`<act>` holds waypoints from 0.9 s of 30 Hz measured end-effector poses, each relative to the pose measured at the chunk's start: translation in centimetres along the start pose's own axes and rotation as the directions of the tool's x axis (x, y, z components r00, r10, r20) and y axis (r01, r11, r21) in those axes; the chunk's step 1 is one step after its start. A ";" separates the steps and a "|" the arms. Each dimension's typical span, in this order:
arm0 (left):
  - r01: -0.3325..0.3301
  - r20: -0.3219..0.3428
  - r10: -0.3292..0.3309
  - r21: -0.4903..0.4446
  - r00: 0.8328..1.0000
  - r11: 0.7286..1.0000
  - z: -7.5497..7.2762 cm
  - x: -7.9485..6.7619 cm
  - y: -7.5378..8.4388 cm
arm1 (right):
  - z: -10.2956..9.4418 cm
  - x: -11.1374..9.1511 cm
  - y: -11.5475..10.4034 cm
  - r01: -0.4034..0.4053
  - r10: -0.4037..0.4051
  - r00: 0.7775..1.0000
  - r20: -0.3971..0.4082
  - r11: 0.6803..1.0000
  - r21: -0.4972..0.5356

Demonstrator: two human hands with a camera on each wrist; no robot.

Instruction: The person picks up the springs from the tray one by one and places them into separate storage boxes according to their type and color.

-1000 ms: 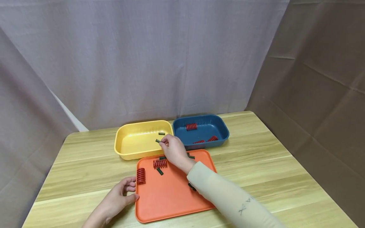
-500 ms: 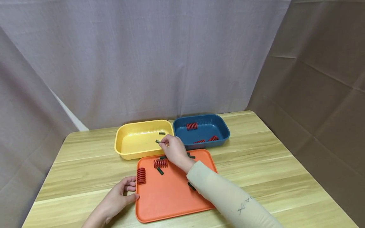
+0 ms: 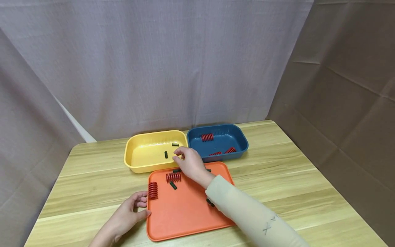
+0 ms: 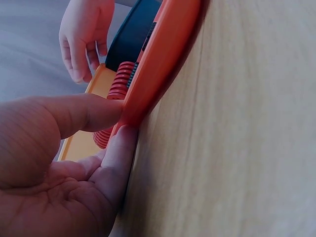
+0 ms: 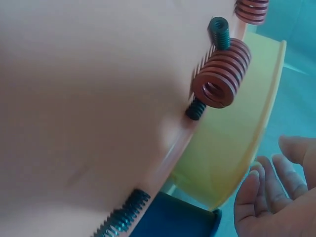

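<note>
My right hand (image 3: 192, 164) hovers over the near right edge of the yellow bin (image 3: 140, 168), thumb and fingers apart with nothing between them. Just left of its fingertips a small dark green spring (image 3: 166, 154) lies in that bin; another green spring (image 3: 175, 144) is behind it. My left hand (image 3: 131, 214) grips the left rim of the orange tray (image 3: 182, 219), thumb and fingers at the edge (image 4: 129, 111). Near it on the tray lies a large red spring (image 3: 152, 190). A second red spring (image 3: 174, 177) sits farther back, beside a green spring (image 3: 173, 185).
The blue bin (image 3: 242, 151) stands against the yellow one and holds red springs, including one at the back (image 3: 207, 137). More green springs lie on the tray, one partly under the right sleeve (image 3: 247, 212). Grey curtains (image 3: 139, 68) enclose the wooden table (image 3: 287, 178).
The right hand has let go of the green spring, which now lies in the yellow bin, turned more upright in the view. The left hand has stayed at the tray rim.
</note>
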State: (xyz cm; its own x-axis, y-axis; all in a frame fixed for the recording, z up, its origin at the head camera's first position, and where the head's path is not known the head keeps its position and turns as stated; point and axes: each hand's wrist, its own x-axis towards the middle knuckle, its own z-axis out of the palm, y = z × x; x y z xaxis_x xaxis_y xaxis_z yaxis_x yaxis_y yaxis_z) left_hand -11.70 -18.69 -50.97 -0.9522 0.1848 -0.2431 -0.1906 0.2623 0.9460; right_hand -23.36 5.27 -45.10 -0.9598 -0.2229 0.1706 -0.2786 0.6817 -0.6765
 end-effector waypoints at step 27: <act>-0.003 -0.002 0.003 0.006 1.000 1.000 0.1 -0.1 0.2 | -0.6 -3.3 2.6 0.008 -0.028 0.974 0.227 0.996 0.089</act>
State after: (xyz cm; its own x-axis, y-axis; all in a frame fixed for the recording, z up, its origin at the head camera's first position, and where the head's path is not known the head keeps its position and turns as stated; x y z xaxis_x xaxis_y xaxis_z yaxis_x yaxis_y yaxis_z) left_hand -11.59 -18.58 -50.80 -0.9533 0.1840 -0.2397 -0.1861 0.2672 0.9455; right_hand -20.98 8.20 -47.05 -0.9188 -0.3942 0.0225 -0.2821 0.6155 -0.7360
